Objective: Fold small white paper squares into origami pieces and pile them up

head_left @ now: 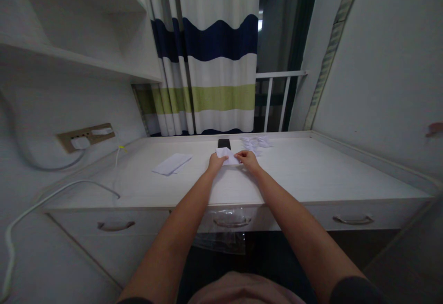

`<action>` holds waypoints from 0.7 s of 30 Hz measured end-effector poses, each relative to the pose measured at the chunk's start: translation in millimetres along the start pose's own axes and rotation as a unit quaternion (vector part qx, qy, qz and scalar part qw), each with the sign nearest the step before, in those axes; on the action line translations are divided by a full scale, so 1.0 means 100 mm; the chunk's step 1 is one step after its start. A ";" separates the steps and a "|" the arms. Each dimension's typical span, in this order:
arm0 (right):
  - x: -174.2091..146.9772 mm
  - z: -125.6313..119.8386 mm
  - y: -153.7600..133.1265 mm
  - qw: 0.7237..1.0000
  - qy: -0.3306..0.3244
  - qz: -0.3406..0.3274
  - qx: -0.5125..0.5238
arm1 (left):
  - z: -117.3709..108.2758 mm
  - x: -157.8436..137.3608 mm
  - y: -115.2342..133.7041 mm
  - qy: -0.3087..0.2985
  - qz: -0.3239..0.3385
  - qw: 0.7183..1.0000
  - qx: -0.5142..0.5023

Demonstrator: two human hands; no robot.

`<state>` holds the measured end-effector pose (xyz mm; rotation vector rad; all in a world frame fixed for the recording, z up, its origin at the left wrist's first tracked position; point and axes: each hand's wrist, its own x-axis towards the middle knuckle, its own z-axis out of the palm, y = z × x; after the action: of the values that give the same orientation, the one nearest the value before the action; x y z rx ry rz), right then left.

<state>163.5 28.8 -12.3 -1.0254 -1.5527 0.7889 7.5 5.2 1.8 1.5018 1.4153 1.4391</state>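
Observation:
Between my two hands, just above the white desk, is a small folded sheet of white paper (pixel 227 156). My left hand (pixel 217 161) is closed on its left side, thumb lying over the front. At the paper's right edge my right hand (pixel 248 158) pinches it between thumb and fingertips. A black phone-like object (pixel 224 144) lies right behind the paper, partly covered by it. Several folded white paper pieces (pixel 256 143) are heaped behind my right hand. To the left rests a flat stack of white paper (pixel 172 163).
The white desk (pixel 328 170) has drawers along its front, with metal handles (pixel 353 220). A white cable (pixel 79 182) runs over its left side. A power strip (pixel 86 137) with plugs is on the left wall. A striped curtain (pixel 221 41) hangs behind; clear plastic (pixel 221 242) hangs below.

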 end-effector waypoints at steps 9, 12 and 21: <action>-0.01 0.00 -0.03 1.000 0.007 0.002 0.012 | -0.01 0.02 -0.01 0.023 -0.014 1.000 -0.009; 0.00 0.00 -0.02 1.000 0.013 -0.003 0.001 | -0.01 0.02 -0.01 0.017 -0.006 1.000 -0.011; -0.03 0.05 -0.02 0.999 0.018 -0.016 0.031 | 0.02 -0.03 0.01 -0.063 0.002 0.998 -0.025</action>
<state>158.0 25.5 -13.2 -0.9625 -1.5002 0.7878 9.9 2.6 1.7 1.5380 1.2920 1.3471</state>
